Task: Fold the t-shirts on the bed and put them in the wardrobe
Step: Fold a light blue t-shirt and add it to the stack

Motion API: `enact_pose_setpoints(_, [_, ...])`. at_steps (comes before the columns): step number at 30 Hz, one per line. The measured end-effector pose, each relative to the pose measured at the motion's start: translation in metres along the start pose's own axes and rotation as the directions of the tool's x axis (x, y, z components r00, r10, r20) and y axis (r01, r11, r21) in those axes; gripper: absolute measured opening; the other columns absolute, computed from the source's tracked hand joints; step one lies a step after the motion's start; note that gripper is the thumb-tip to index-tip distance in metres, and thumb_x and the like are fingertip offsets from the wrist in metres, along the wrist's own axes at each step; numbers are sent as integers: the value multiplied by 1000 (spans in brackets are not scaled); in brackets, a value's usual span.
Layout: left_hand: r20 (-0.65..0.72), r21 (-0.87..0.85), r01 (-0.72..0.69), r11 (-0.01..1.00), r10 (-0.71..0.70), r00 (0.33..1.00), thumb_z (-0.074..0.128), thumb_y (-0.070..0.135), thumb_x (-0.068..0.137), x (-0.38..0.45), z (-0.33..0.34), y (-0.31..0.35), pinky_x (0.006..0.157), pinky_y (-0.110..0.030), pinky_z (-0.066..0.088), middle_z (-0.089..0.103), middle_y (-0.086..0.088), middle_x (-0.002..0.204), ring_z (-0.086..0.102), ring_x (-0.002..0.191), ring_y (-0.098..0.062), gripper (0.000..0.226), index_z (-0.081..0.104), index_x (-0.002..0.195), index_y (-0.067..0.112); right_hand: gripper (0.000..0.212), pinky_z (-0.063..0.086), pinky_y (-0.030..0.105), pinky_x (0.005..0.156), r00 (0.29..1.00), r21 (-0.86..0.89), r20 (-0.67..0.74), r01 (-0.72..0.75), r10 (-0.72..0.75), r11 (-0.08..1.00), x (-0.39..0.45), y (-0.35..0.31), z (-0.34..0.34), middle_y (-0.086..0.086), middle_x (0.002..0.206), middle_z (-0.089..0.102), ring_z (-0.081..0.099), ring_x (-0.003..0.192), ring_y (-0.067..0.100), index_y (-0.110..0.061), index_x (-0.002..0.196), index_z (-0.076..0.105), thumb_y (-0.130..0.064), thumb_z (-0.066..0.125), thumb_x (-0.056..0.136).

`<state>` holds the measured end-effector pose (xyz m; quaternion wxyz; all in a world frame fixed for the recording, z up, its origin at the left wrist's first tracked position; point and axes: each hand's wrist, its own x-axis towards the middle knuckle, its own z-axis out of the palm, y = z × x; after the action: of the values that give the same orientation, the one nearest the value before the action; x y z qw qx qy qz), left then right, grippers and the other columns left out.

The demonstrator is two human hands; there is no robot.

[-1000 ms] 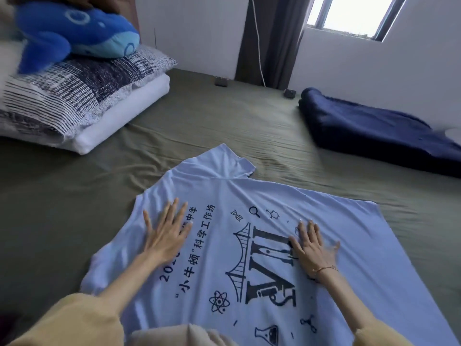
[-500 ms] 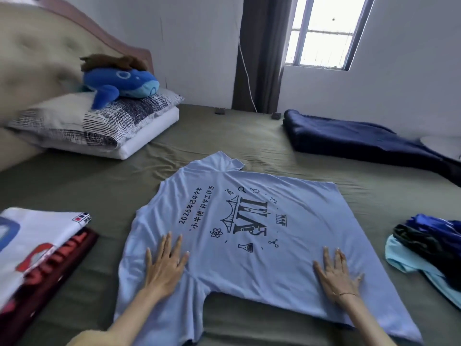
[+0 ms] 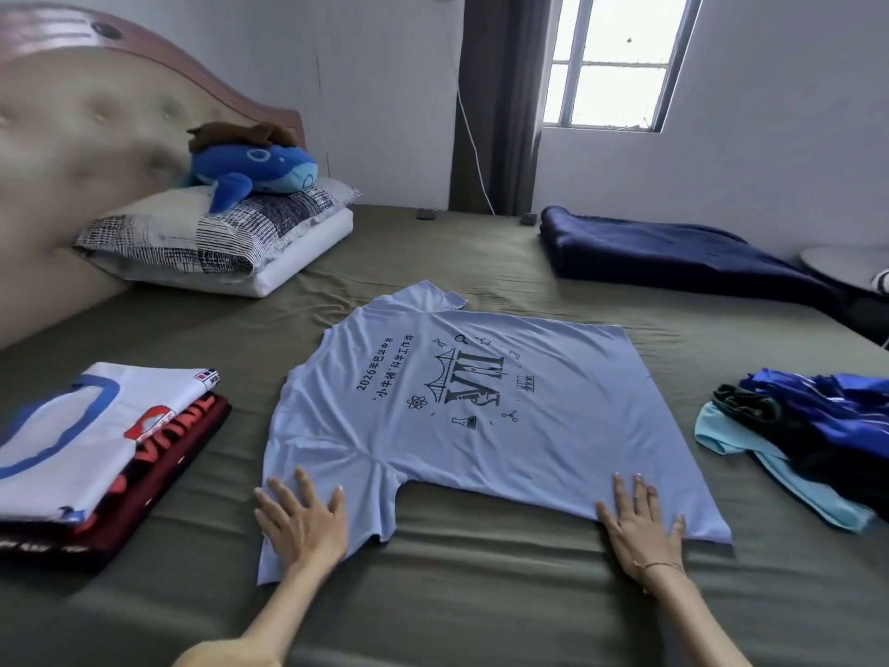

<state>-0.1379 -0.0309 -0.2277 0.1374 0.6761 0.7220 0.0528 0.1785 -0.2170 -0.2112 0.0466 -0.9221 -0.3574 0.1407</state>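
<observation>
Light-blue shirt (image 3: 462,426) spread flat on bed (image 3: 481,594), print up. Left hand (image 3: 303,522) flat on the near sleeve, fingers straight and apart, gripping nothing. Right hand (image 3: 642,527) flat on the near hem corner, fingers straight, likewise holding nothing. Folded stack (image 3: 96,454) well left of left hand; loose pile (image 3: 808,435) right of right hand.

The folded white printed t-shirt (image 3: 72,435) on the dark red one (image 3: 158,479) runs off the left edge, while the heap of blue and dark clothes (image 3: 818,435) is cut by the right edge.
</observation>
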Motion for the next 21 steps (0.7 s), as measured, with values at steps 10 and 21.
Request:
enact_pose_setpoints(10, [-92, 27, 44, 999, -42, 995, 32, 36, 100, -19, -16, 19, 113, -54, 8, -3, -25, 155, 1, 144, -36, 59, 15, 150, 10, 35, 39, 40, 93, 898, 269, -398, -79, 185, 960, -23, -18, 6, 17, 123, 48, 41, 119, 33, -7, 118, 57, -22, 58, 86])
enact_pose_setpoints(21, [67, 207, -632, 747, 633, 771, 39, 18, 93, -18, -10, 65, 116, -46, 11, 22, 1, 155, 16, 143, -14, 63, 14, 151, 19, 35, 38, 30, 92, 925, -211, -351, 75, -147, 975, -5, -11, -2, -1, 129, 48, 44, 122, 17, -19, 127, 43, -12, 40, 93])
